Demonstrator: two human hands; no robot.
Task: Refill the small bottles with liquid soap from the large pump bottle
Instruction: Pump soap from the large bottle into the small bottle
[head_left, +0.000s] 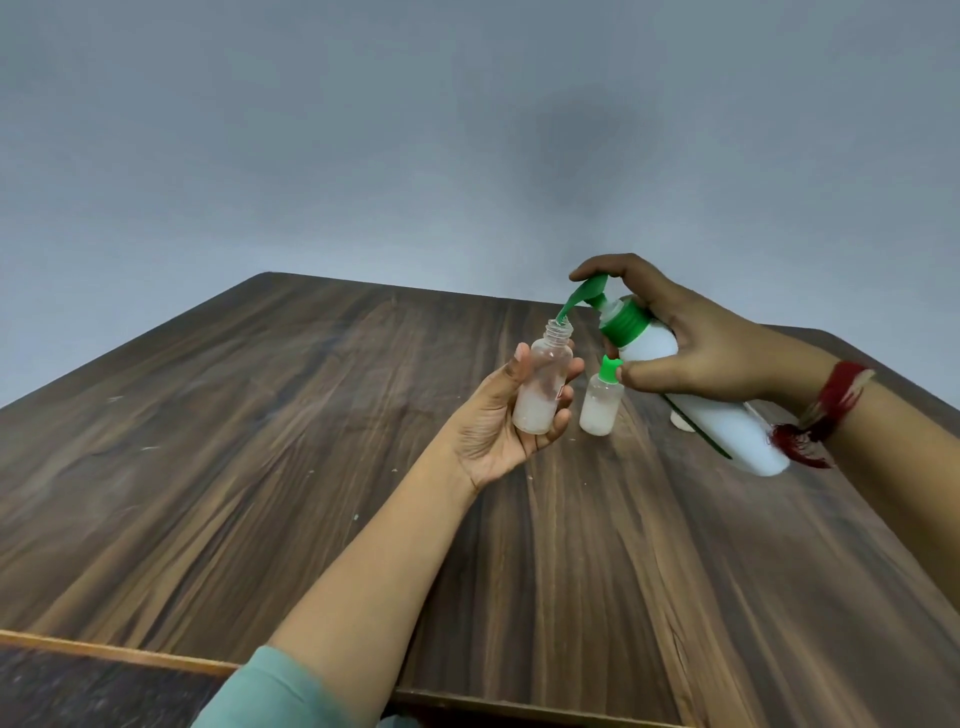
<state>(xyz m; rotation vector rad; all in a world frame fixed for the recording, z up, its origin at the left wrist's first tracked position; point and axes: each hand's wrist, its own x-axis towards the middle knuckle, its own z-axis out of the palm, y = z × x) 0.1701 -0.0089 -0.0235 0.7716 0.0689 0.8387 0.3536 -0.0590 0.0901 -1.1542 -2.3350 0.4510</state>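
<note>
A plain grey-blue wall (311, 130) fills the upper part, with a soft dark shadow (587, 145) on it. Below spreads a dark wood-grain table (234, 493) with rounded corners

White pump bottle (717, 410), green pump (584, 295); dark wood-grain table (260, 467); red wristband (831, 400).

Left hand (511, 415) holds a small clear uncapped plastic bottle (540, 389) upright over the dark wood-grain table (260, 467), toward its far right corner. Right hand (696, 343) grips a large white pump bottle with green pump head (727, 426), tilted left, with the forefinger on the pump and the nozzle tip at the open mouth. A second small clear bottle with green cap (600, 405) stands on the table between the hands.
</note>
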